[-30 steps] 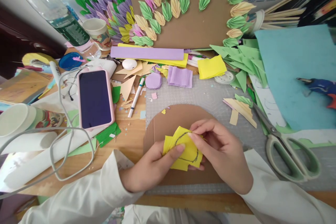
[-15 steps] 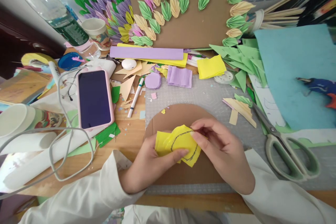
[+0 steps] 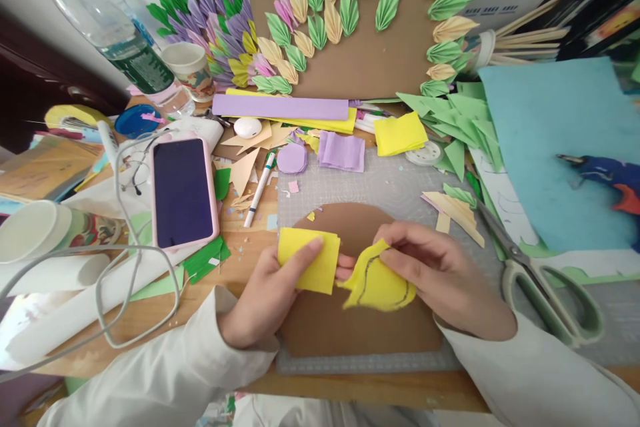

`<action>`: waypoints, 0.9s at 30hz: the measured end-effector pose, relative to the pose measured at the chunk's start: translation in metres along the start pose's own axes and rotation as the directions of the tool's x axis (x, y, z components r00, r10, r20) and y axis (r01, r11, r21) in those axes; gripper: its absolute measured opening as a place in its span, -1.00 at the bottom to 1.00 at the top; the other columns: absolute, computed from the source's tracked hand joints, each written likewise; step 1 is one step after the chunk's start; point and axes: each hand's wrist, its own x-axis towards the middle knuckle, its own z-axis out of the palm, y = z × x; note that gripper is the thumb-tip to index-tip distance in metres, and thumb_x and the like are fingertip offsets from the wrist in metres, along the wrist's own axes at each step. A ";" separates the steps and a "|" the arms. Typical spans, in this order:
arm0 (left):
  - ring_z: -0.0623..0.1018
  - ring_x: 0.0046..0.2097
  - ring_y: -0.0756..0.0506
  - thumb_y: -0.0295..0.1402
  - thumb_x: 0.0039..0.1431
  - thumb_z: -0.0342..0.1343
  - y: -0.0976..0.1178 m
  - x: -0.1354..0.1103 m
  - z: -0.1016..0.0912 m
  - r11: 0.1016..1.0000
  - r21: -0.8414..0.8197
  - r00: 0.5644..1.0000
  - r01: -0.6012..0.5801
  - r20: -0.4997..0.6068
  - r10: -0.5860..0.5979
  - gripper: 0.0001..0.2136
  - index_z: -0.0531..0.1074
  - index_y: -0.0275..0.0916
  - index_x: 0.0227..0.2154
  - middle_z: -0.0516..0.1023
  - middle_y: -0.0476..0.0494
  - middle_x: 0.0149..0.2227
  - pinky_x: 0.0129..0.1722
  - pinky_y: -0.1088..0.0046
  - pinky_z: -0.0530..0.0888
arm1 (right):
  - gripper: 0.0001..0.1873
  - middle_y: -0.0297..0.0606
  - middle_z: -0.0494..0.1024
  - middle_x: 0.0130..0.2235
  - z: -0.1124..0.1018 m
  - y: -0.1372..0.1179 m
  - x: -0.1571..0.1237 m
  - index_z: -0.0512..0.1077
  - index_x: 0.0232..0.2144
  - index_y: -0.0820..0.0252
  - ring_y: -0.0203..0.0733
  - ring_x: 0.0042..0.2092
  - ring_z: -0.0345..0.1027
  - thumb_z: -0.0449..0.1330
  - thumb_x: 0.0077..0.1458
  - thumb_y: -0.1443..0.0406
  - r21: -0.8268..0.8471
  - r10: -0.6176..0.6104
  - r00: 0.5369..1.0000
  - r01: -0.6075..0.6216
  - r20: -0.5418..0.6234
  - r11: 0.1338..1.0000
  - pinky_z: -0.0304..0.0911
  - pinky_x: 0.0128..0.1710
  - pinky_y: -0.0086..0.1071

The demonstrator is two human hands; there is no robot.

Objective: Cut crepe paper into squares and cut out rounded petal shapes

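My left hand (image 3: 270,300) grips a square stack of yellow crepe paper (image 3: 313,263), thumb on top and fingers beneath. In my right hand (image 3: 425,263) is a cut yellow paper piece (image 3: 383,283) with a dark curved pen line, pinched at its upper edge. The two yellow pieces are apart, with left fingertips showing in the gap. Both hands are above a rounded brown cardboard piece (image 3: 360,337) on a grey cutting mat (image 3: 400,180). Scissors (image 3: 520,253) with grey-green handles lie right of my right hand.
A phone (image 3: 183,193), a looped cable (image 3: 103,307) and a white marker (image 3: 260,190) lie left. Purple paper squares (image 3: 341,150) and another yellow stack (image 3: 400,133) lie ahead. A glue gun (image 3: 605,177) rests on blue sheet (image 3: 540,120). Behind stands cardboard (image 3: 350,67) with paper leaves.
The marked yellow piece has come away from the square stack. My right hand has moved right with it; my left hand keeps the stack, slightly further left.
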 end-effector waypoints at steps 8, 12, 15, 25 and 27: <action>0.61 -0.29 -0.03 -0.30 0.07 0.32 0.001 0.001 -0.002 0.974 0.212 0.992 -0.075 0.117 0.051 -0.84 0.57 -0.27 -0.33 0.67 -0.09 -0.31 -0.25 0.52 0.53 | -0.91 -0.36 0.52 -0.35 0.005 0.001 0.005 0.48 -0.35 0.07 -0.28 -0.33 0.40 0.22 0.15 0.21 -0.190 -0.034 0.996 0.018 -0.083 0.982 0.33 -0.40 -0.50; 0.58 -0.37 0.00 -0.28 0.12 0.27 0.002 -0.002 0.002 0.942 0.320 0.989 -0.105 0.133 0.065 -0.84 0.57 -0.29 -0.43 0.65 -0.07 -0.41 -0.34 0.58 0.50 | -0.90 -0.36 0.53 -0.34 0.009 0.002 0.006 0.47 -0.34 0.07 -0.27 -0.33 0.40 0.21 0.16 0.19 -0.224 -0.060 0.988 0.027 -0.144 0.974 0.33 -0.40 -0.47; 0.59 -0.37 0.00 -0.28 0.14 0.25 -0.001 -0.004 0.005 0.935 0.334 0.989 -0.120 0.120 0.084 -0.85 0.57 -0.28 -0.40 0.66 -0.07 -0.40 -0.35 0.58 0.50 | -0.89 -0.35 0.53 -0.32 0.013 0.004 0.005 0.46 -0.34 0.07 -0.28 -0.33 0.40 0.20 0.16 0.19 -0.262 -0.082 0.974 0.025 -0.209 0.965 0.32 -0.40 -0.47; 0.57 -0.38 -0.04 -0.19 0.16 0.21 -0.005 -0.007 0.007 0.934 0.324 0.987 -0.148 0.108 0.119 -0.76 0.56 -0.30 -0.42 0.64 -0.12 -0.42 -0.35 0.52 0.51 | -0.90 -0.32 0.52 -0.31 0.015 0.009 0.005 0.43 -0.32 0.09 -0.23 -0.34 0.39 0.15 0.21 0.22 -0.355 -0.175 0.963 0.093 -0.207 0.930 0.31 -0.41 -0.41; 0.57 -0.38 -0.04 -0.21 0.14 0.24 -0.004 -0.007 0.007 0.941 0.322 0.994 -0.103 0.077 0.083 -0.79 0.55 -0.29 -0.41 0.64 -0.11 -0.42 -0.36 0.53 0.51 | -0.91 -0.31 0.52 -0.31 0.015 0.008 0.004 0.43 -0.32 0.08 -0.22 -0.31 0.40 0.15 0.21 0.24 -0.360 -0.211 0.961 0.135 -0.182 0.923 0.33 -0.36 -0.40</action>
